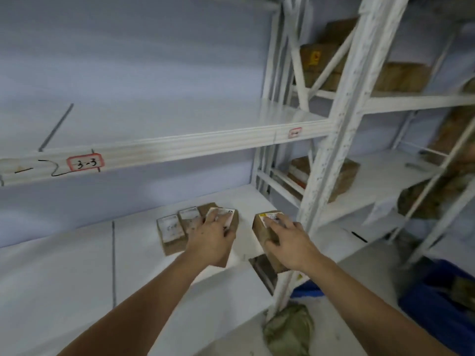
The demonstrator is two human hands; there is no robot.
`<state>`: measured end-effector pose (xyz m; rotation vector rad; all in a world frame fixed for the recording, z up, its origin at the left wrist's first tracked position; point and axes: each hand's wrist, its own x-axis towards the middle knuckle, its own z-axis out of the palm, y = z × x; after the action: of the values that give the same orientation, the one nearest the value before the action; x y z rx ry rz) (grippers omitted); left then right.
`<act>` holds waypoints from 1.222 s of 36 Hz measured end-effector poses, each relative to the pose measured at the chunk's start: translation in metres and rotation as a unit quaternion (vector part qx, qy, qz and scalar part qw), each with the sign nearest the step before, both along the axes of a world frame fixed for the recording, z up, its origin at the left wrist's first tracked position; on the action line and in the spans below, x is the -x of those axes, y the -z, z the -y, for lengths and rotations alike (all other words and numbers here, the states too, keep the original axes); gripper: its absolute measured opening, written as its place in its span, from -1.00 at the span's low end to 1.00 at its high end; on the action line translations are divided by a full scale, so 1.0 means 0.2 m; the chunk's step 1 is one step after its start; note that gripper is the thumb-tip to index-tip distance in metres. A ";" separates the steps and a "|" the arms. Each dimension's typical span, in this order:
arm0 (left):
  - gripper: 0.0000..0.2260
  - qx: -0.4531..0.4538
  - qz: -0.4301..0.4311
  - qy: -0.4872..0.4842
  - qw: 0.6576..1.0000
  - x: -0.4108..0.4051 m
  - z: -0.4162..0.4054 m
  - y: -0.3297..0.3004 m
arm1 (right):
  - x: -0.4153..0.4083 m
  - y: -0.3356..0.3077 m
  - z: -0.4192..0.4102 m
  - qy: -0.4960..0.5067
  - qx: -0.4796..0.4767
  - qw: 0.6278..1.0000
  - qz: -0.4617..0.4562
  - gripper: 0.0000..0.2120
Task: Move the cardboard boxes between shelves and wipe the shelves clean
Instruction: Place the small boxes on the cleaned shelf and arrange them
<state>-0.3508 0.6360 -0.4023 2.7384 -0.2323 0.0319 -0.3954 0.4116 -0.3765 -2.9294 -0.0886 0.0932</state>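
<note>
Now gripping one small cardboard box point(267, 235) in right hand point(290, 245), another labelled box point(226, 217) in left hand point(210, 237); long axes pointing away.

Boxes on the lower shelf point(64, 273), centre of the frame.
Your left hand point(212, 237) lies on one box point(231, 219) beside two others point(171, 231); your right hand point(290, 244) lies on a separate box point(262, 229) to the right. The upper shelf point(180, 147) crosses above.
</note>
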 end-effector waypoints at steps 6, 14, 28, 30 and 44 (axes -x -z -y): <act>-0.52 0.003 0.032 0.081 0.996 0.12 0.65 -0.11 | 0.31 0.03 0.54 0.085 -0.007 0.996 -0.001 -0.18; -0.53 0.011 0.037 0.166 0.985 0.18 1.22 -0.12 | 0.51 0.01 1.05 0.165 -0.022 0.986 -0.011 -0.38; -0.54 0.017 0.024 0.218 0.975 -0.19 1.97 -0.02 | 0.23 0.06 1.79 0.213 -0.025 0.977 -0.006 -0.46; -0.54 0.013 0.019 0.222 0.975 -0.27 2.06 -0.02 | 0.16 0.05 1.88 0.216 -0.016 0.976 -0.002 -0.45; -0.53 -0.015 0.002 0.217 0.976 -0.67 2.78 0.01 | -0.24 0.05 2.62 0.218 -0.022 0.976 0.009 -0.41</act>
<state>-0.2167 0.0795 -0.4050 2.6545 -0.8304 -0.0853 -0.3475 -0.1125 -0.3873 -2.8290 0.5401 -0.0038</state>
